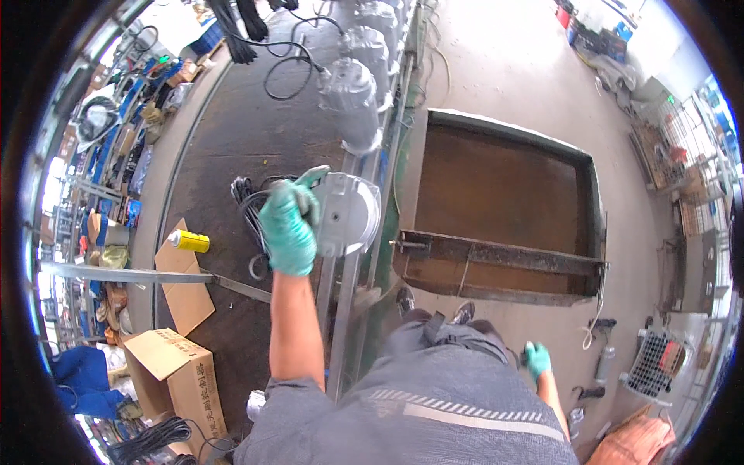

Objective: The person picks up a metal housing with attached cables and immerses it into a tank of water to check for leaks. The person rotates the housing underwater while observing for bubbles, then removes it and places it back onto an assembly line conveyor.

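My left hand (290, 229), in a green glove with grey fingertips, is raised over the left bench. One finger stretches to the edge of a grey, flat-faced motor-like unit (335, 217) with a pale round end, lying on metal rails; the other fingers are bent and apart from it. I see nothing held, though the palm is hidden. A coil of black cable (246, 203) lies just behind this hand. Several grey cylindrical units wrapped in clear plastic (350, 97) stand upright farther along the rails. My right hand (536, 359), also green-gloved, hangs low beside my body, fingers loosely bent, holding nothing visible.
A rusty-bottomed metal tray frame (504, 178) lies on the floor ahead of my feet. At left are a yellow spray can (190, 241), an open cardboard box (182, 380) and crowded shelves (116, 170). A white grid basket (657, 364) stands at right.
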Demonstrator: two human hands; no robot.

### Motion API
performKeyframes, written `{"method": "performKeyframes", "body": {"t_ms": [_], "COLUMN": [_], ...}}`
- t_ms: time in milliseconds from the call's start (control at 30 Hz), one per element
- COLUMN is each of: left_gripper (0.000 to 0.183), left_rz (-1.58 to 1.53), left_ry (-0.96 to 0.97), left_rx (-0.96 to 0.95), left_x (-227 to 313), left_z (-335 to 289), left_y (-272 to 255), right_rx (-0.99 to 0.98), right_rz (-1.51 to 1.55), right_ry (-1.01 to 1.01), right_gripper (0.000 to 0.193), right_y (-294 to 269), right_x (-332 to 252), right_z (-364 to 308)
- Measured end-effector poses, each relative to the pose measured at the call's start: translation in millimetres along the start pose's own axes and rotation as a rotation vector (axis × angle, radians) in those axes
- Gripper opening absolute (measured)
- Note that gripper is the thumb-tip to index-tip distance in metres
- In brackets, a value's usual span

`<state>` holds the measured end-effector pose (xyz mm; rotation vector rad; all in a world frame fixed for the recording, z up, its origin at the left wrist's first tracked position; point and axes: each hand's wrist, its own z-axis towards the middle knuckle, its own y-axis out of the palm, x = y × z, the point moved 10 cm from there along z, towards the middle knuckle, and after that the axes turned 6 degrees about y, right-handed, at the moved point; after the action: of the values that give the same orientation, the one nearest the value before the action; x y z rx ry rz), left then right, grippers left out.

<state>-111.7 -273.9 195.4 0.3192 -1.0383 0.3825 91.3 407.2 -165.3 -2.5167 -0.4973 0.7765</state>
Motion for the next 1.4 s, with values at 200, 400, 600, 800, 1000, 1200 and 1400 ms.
{"method": "performKeyframes", "body": {"t_ms": [200, 400, 600, 800, 1000, 1200, 1400], "left_gripper": [0.058, 0.057, 0.049, 0.047, 0.053, 0.049, 0.058], "left_rz": [-0.351, -0.733, -0.478, -0.04, 0.193, 0.144, 0.532], "left_ry": [-0.157, -0.381, -0.586, -0.909, -0.991, -1.085, -1.25], "left_rx": [0.035, 0.149, 0.153, -0.067, -0.168, -0.121, -0.45], "left_x": [64, 24, -70, -186, -258, -276, -283], "left_z": [-41, -90, -178, -263, -294, -302, -298], "left_y": [11, 63, 87, 124, 145, 144, 124], "right_rx": [-0.169, -0.484, 0.083, 0.372, 0.434, 0.496, 0.431], "right_rz": [0.011, 0.364, 0.16, 0.12, 0.001, -0.22, -0.149], "right_ry": [-0.6, -0.406, -0.491, -0.518, -0.505, -0.52, -0.465], "right_gripper": [0.042, 0.056, 0.042, 0.037, 0.036, 0.037, 0.034], "right_y": [58, 124, 10, -74, -98, -83, -81], "right_x": [-290, -320, -272, -237, -231, -251, -244], "right_z": [-59, -42, -27, -11, 18, 35, 50]}}
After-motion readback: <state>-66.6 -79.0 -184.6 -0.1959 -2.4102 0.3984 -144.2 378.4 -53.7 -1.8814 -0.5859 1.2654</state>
